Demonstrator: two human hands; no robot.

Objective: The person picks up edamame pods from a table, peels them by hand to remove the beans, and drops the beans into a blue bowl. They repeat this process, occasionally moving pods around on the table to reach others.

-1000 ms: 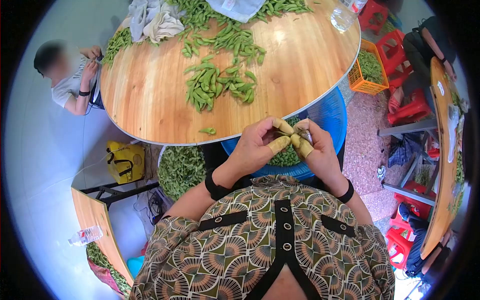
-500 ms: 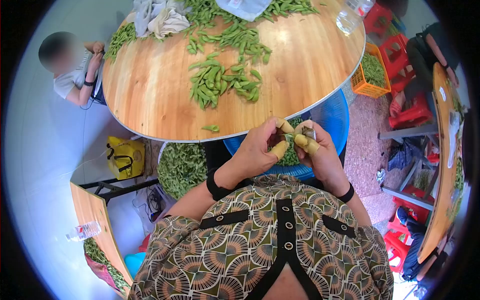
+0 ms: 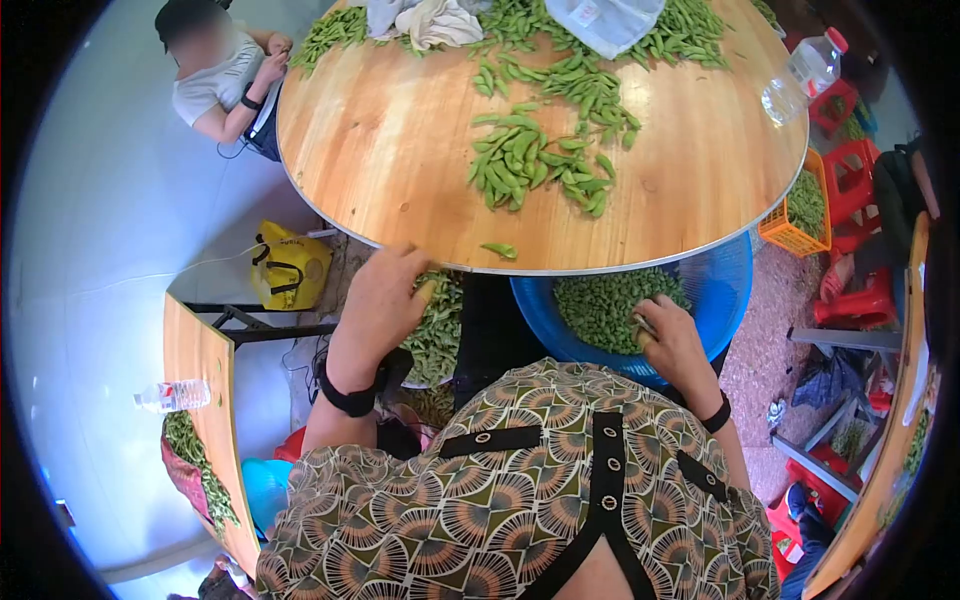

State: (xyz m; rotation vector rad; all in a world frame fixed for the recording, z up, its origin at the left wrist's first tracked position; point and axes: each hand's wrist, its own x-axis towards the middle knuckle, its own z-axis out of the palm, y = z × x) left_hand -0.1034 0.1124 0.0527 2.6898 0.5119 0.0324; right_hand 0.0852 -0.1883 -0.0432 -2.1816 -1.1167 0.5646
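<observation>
My left hand (image 3: 378, 305) is at the table's near edge, above a container of green pod shells (image 3: 437, 335). Its thumb wears a yellow cover and stands apart from the fingers; nothing shows in it. My right hand (image 3: 672, 340) is over a blue basket (image 3: 735, 290) of shelled green beans (image 3: 610, 305). Its fingers are bent together, with a yellow cover on the thumb and a small shiny piece at the fingertips that I cannot make out. A single pod (image 3: 499, 250) lies near the table edge, and a pile of green pods (image 3: 515, 160) lies farther in.
The round wooden table (image 3: 400, 150) also bears cloths (image 3: 440, 22), a plastic bag (image 3: 605, 22) and a clear bottle (image 3: 815, 62). A person (image 3: 225, 85) sits at the far left. An orange crate (image 3: 797, 235) and red stools (image 3: 850, 185) stand right; a yellow bag (image 3: 290, 270) lies left.
My hands were together over the blue basket and have parted. The left has moved left over the shell container; the right has lowered towards the beans. The view has shifted left.
</observation>
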